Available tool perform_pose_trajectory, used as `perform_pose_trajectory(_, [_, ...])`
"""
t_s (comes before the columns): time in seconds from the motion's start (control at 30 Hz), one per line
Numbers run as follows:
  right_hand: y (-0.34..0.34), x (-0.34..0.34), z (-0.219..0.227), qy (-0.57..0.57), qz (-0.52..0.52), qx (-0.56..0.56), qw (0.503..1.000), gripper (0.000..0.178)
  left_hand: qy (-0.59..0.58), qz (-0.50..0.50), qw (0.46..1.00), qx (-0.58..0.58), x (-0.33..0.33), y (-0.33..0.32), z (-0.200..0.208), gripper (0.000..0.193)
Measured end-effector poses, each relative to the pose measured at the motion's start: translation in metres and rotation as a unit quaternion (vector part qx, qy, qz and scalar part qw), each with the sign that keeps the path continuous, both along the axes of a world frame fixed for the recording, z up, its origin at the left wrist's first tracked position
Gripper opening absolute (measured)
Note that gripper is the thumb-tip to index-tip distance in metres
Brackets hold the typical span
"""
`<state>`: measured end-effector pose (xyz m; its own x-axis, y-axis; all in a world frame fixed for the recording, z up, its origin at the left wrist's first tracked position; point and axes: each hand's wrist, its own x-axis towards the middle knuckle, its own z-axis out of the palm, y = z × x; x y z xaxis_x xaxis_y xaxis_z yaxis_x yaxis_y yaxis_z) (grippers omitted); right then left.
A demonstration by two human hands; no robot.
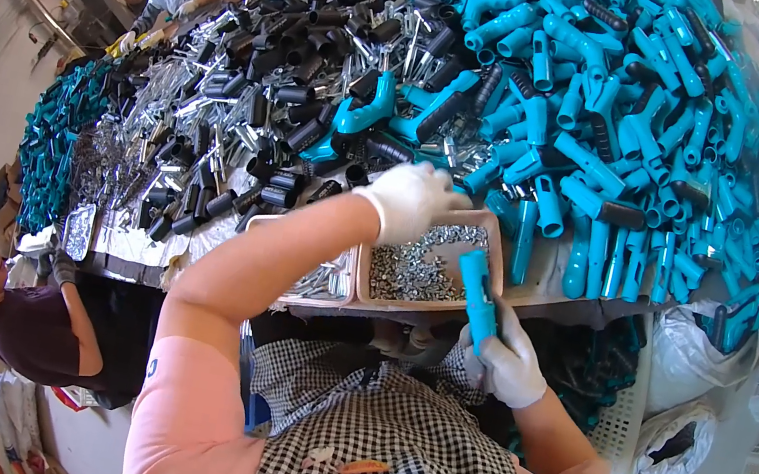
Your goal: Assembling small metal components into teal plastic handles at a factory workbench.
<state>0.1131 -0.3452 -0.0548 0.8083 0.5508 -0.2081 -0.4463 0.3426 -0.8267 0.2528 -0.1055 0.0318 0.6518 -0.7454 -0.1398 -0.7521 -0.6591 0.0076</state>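
Our white-gloved right hand [512,359] wraps around a long teal plastic tube [477,295] by the square tan tray's [358,274] right side. Our white-gloved left hand [411,204] is farther; we can't tell its grip.

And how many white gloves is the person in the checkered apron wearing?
2: one on the left hand, by the far edge of the metal-parts tray; one on the right hand, holding a teal tubular housing.
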Motion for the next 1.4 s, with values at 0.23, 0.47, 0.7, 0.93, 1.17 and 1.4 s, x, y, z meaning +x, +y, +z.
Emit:
perform_pose_trajectory(0.23, [0.003, -0.011, -0.008, 0.170, 0.033, 0.187, 0.967, 0.060, 0.024, 0.131, 0.991, -0.010, 0.024, 0.043, -0.051, 0.022])
perform_pose_trajectory(0.47, [0.027, -0.026, -0.011, 0.218, 0.114, 0.232, 0.941, 0.062, 0.140, 0.368, 0.712, -0.581, -0.053, 0.103, -0.038, 0.027])
perform_pose_trajectory(0.7, [0.074, -0.036, -0.004, 0.246, 0.232, 0.203, 0.919, 0.061, 0.438, 0.298, 0.572, -0.627, -0.163, 0.100, -0.051, 0.038])
perform_pose_trajectory(0.93, [0.128, -0.048, -0.002, 0.276, 0.204, 0.182, 0.921, 0.045, 0.367, 0.265, 0.196, -0.870, -0.202, 0.056, -0.055, 0.039])
perform_pose_trajectory(1.17, [0.158, 0.020, 0.029, -0.350, 0.420, -0.228, 0.806, 0.033, 0.373, 0.348, 0.210, -0.834, -0.212, 0.079, -0.055, 0.037])
perform_pose_trajectory(1.4, [0.195, 0.199, 0.018, -0.609, 0.076, -0.588, 0.526, 0.020, 0.448, 0.360, 0.168, -0.801, -0.226, 0.083, -0.086, 0.034])
